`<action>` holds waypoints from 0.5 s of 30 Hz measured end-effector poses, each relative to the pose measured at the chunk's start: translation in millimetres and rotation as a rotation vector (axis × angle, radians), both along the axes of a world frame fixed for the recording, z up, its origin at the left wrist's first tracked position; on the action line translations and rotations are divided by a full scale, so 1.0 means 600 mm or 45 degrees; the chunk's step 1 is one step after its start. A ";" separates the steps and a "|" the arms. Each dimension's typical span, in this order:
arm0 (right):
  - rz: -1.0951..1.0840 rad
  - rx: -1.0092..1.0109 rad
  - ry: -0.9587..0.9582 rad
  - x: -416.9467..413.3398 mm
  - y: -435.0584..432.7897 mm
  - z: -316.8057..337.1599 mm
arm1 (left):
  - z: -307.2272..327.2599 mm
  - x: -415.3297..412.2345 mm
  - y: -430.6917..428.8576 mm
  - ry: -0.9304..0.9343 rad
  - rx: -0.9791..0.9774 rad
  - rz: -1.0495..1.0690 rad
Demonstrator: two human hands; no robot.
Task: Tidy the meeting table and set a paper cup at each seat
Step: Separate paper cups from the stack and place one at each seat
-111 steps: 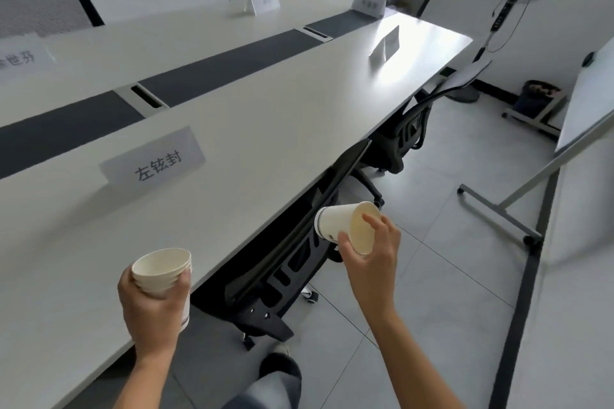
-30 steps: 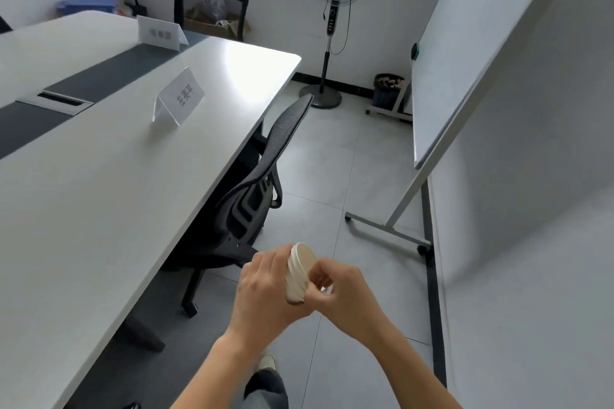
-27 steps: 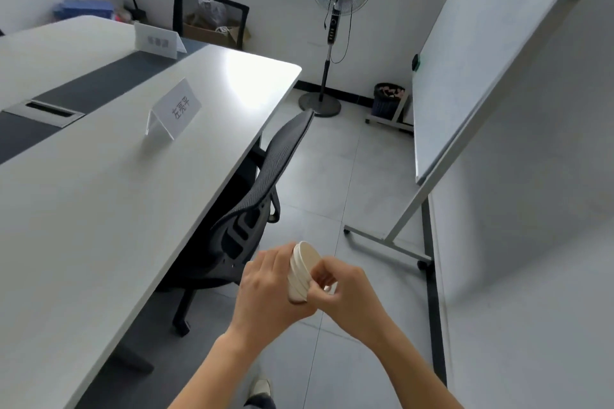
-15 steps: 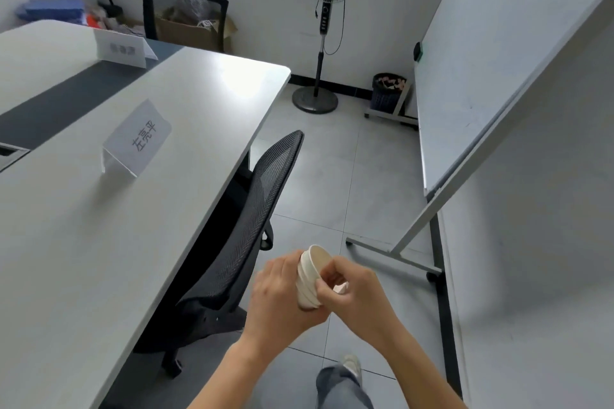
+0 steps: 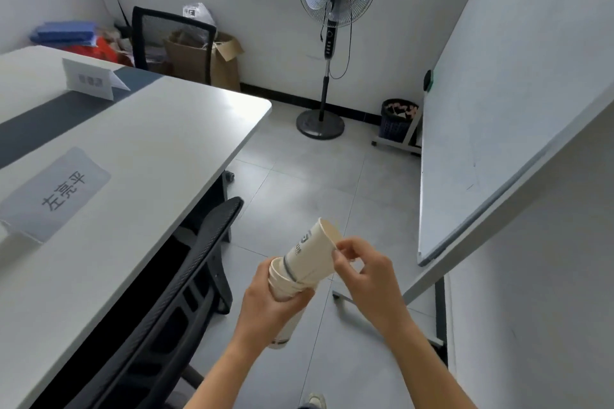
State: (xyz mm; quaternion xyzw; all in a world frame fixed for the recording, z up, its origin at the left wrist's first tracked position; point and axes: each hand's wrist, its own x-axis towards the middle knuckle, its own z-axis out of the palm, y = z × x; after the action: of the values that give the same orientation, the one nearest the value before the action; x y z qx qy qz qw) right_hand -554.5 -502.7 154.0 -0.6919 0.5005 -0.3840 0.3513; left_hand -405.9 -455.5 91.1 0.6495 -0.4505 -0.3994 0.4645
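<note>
Our left hand (image 5: pixel 269 304) grips nested white paper cup stack (image 5: pixel 285 282); right hand (image 5: pixel 360 264) pinches top printed paper cup (image 5: pixel 310 254) rim. We should pull straight, then set it beside grey name card (image 5: pixel 54 194) near table (image 5: pixel 133 176) edge.

The long white meeting table (image 5: pixel 143 156) has a smooth, faintly glossy top. Beside it, the black office chair (image 5: pixel 186 279) has a mesh back. Off-white paper cups (image 5: pixel 307 256) look matt.

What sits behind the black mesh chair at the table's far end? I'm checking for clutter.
Behind the black mesh chair: an open brown cardboard box and a crumpled clear plastic bag. The box's contents are hidden.
</note>
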 end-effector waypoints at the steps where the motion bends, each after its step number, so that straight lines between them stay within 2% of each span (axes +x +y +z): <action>1: -0.055 -0.025 -0.005 -0.014 -0.023 -0.002 | 0.005 -0.006 -0.014 0.053 0.011 0.019; 5: -0.185 -0.014 -0.041 -0.049 -0.100 -0.024 | 0.021 -0.004 -0.058 0.138 0.011 0.135; 8: -0.180 0.060 -0.027 -0.041 -0.145 -0.042 | 0.041 0.013 -0.093 0.172 -0.033 0.258; 11: -0.057 0.048 0.116 -0.014 -0.184 -0.064 | 0.069 0.043 -0.117 0.157 -0.115 0.396; 15: 0.103 -0.089 0.331 0.039 -0.242 -0.097 | 0.097 0.145 -0.138 -0.015 -0.230 0.731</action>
State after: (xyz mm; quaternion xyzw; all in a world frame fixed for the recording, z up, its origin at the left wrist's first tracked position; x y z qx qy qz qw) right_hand -531.0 -647.8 95.5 -0.7672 0.4998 -0.2938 0.2745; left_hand -318.8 -538.3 149.2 0.7086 -0.2849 -0.2063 0.6116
